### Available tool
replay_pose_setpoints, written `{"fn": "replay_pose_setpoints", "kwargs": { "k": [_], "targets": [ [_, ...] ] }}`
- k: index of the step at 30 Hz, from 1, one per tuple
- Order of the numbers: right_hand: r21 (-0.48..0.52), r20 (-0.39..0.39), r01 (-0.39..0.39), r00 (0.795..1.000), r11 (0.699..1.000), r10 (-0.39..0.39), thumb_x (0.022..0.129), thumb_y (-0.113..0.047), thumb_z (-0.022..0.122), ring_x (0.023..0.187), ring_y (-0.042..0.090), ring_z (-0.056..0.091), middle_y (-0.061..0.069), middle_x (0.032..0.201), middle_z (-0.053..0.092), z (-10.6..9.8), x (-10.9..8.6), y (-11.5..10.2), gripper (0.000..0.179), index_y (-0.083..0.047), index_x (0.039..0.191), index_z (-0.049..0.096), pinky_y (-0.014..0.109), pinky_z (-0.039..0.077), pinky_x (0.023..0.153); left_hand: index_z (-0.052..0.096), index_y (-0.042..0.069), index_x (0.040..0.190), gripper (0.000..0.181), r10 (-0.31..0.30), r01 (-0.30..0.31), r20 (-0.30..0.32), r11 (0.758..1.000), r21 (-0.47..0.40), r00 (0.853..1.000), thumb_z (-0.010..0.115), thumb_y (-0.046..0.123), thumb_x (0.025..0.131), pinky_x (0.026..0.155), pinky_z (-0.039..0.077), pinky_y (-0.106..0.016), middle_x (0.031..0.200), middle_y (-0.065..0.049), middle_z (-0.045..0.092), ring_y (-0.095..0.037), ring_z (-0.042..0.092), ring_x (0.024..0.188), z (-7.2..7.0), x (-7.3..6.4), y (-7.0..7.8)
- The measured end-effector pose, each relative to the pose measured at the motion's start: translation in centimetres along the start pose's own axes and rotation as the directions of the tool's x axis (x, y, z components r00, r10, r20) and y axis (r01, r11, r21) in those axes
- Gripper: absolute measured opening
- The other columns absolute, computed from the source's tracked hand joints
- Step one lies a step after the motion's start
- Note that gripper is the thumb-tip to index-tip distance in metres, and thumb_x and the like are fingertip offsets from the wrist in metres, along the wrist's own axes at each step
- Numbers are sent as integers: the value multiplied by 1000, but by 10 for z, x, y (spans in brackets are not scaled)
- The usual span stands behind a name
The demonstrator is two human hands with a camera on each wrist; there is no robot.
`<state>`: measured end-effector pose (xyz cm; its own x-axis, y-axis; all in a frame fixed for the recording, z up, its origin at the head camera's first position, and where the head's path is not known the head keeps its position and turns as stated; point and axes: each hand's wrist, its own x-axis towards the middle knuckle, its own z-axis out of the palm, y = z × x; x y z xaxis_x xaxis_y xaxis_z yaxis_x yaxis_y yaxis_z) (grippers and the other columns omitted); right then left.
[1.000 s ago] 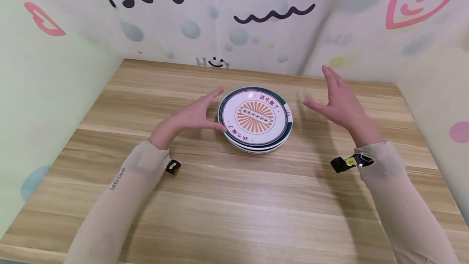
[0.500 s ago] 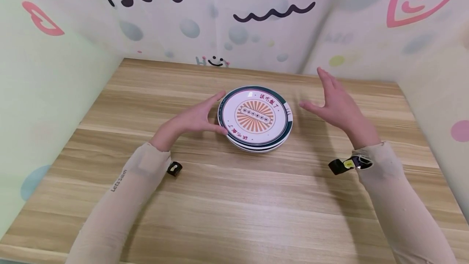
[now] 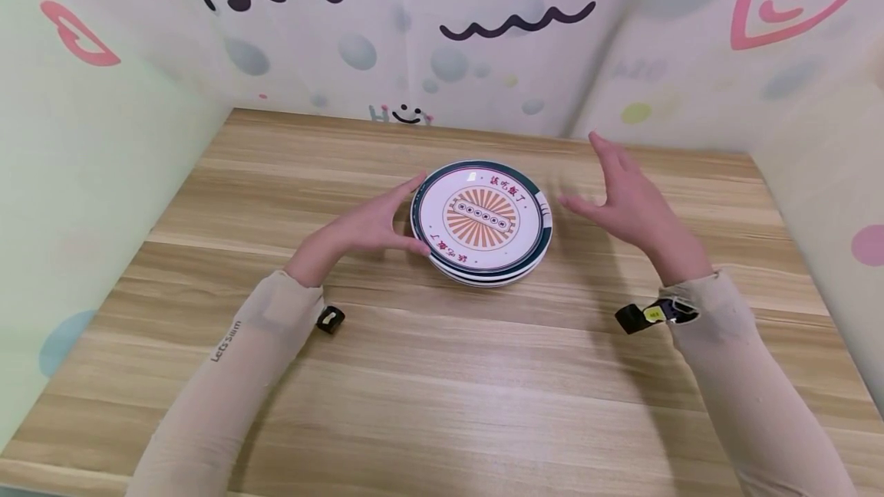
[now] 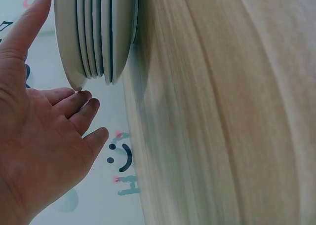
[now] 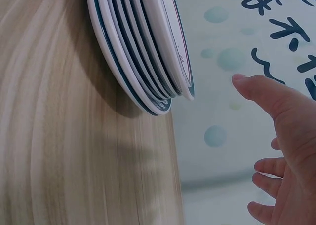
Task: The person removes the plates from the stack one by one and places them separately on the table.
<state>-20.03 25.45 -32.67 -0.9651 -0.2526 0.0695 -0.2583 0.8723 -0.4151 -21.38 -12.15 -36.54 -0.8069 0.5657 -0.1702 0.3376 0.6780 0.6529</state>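
Note:
A stack of several white plates (image 3: 481,218) with dark green rims stands on the wooden table, the top one printed with an orange sunburst and red characters. Both wrist views show the stacked rims (image 4: 96,32) side-on. My left hand (image 3: 366,222) is at the stack's left edge, thumb and fingers spread, fingertips right at the top plate's rim. To the right of the stack, my right hand (image 3: 631,202) hovers with thumb and fingers spread and holds nothing. In the right wrist view a gap shows between the thumb (image 5: 261,92) and the plates (image 5: 143,47).
The wooden table (image 3: 442,390) reaches back to a white printed cloth (image 3: 297,60) with dark characters and a smiling face. Pale side walls (image 3: 83,175) stand left and right. A black strap (image 3: 652,315) is worn at the right wrist, and a black piece (image 3: 330,319) at the left.
My left hand has shifted slightly right, up to the plate rim. My right hand has drifted left, nearer to the stack. The plates stay in place.

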Motion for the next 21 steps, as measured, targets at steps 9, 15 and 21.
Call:
{"fn": "replay_pose_setpoints", "kwargs": {
  "k": [9, 15, 21],
  "targets": [
    [0, 13, 2, 1000, 1000, -2, 81, -60, 60, 137, 43, 24, 16, 156, 16, 4, -1, -4, 98, -21, 153, 5, 64, 26, 106, 5, 17, 153, 120, -12, 12, 4, 1000, -7, 1000, 77, 58, 67, 117, 19, -41, 159, -3, 10, -22, 13, 145, 1, -1, 2],
    [-21, 8, 23, 1000, 1000, -23, 81, -58, 63, 138, 40, 25, 16, 155, 21, 7, 0, -6, 97, -19, 153, 11, 61, 26, 108, 4, 19, 153, 119, -14, 14, 7, 1000, -17, 1000, 77, 57, 67, 117, 20, -41, 158, -3, 11, -21, 14, 144, 2, -2, 1],
    [-23, 17, 33, 999, 999, -33, 82, -54, 64, 138, 40, 25, 15, 155, 22, 9, -1, -9, 93, -19, 152, 14, 61, 26, 107, 4, 20, 153, 120, -8, 8, 12, 999, -32, 1000, 78, 57, 66, 117, 20, -41, 158, -3, 11, -21, 15, 144, 3, 0, 0]
  ]
}}
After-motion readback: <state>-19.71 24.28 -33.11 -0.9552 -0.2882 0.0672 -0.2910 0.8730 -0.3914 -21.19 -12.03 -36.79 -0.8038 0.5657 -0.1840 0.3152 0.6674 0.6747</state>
